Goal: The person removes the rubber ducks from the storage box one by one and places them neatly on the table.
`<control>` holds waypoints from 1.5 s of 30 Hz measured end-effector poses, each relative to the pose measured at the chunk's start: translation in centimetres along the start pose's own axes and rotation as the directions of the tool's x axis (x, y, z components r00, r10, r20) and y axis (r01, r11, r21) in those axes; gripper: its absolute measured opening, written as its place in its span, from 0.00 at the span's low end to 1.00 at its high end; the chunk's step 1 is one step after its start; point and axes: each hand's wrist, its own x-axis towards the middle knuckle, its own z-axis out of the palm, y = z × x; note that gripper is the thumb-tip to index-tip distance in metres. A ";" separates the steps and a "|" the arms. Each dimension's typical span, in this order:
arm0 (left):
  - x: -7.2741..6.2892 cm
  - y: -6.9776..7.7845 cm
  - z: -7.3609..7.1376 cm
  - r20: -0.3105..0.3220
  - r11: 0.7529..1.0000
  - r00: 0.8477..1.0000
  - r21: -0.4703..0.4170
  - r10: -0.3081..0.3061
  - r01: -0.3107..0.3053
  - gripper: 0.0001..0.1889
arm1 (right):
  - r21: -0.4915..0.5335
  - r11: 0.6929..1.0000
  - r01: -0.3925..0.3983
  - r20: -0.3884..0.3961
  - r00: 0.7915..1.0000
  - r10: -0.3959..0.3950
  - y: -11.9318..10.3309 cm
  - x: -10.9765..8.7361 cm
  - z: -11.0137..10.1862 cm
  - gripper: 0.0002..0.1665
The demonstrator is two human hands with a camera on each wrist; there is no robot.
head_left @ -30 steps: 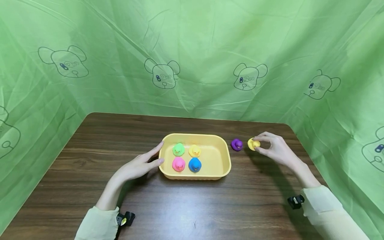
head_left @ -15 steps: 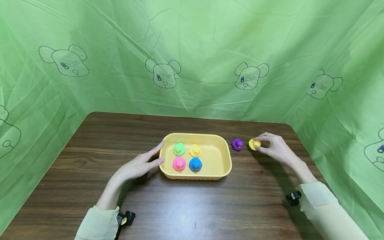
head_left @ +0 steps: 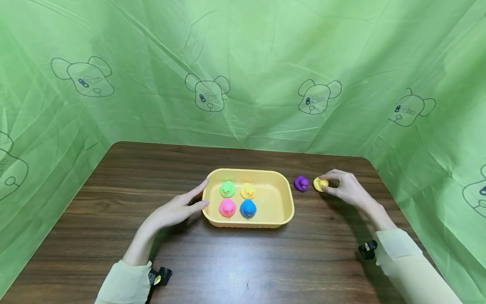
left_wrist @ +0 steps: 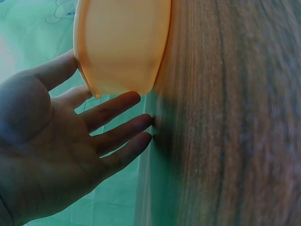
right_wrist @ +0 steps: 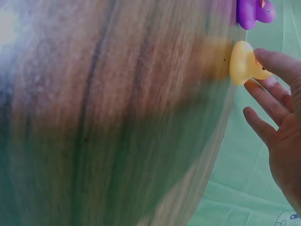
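Note:
My right hand (head_left: 347, 188) pinches a yellow rubber duck (head_left: 319, 184) between thumb and fingers at the right of the table; the right wrist view shows this duck (right_wrist: 241, 63) low at the tabletop. Just left of it sits a purple rubber duck (head_left: 301, 183). My left hand (head_left: 172, 210) rests with extended fingers against the left end of a pale yellow plastic tray (head_left: 285, 219), thumb and a finger at its rim. Inside the tray's left half stand a green duck (head_left: 227, 189), a second yellow duck (head_left: 248, 191), a pink duck (head_left: 227, 207) and a blue duck (head_left: 248, 208).
The dark wood-grain table (head_left: 182, 257) ends at a back edge close behind the tray and loose ducks. Green cloth (head_left: 262, 122) with bear-head drawings hangs around its back and sides. Both wrists carry small black cameras.
The yellow duck in my right hand has shifted slightly left, closer to the purple duck, and my right forearm has swung a little left. My left hand stays at the tray.

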 end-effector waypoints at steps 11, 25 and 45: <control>0.0 0.0 0.1 0.003 1.000 1.000 -0.006 -0.003 0.003 0.39 | -0.002 1.000 -0.018 0.017 1.000 0.018 0.6 -0.2 0.3 0.17; 0.1 0.1 0.0 0.004 1.000 1.000 0.006 -0.001 0.001 0.39 | 0.041 0.999 -0.022 -0.040 0.999 0.024 -0.1 -0.5 -0.2 0.19; 0.1 0.1 -0.2 0.015 1.000 1.000 0.009 -0.020 0.020 0.39 | 0.142 0.983 0.115 -0.339 0.939 -0.061 -3.6 1.0 0.5 0.20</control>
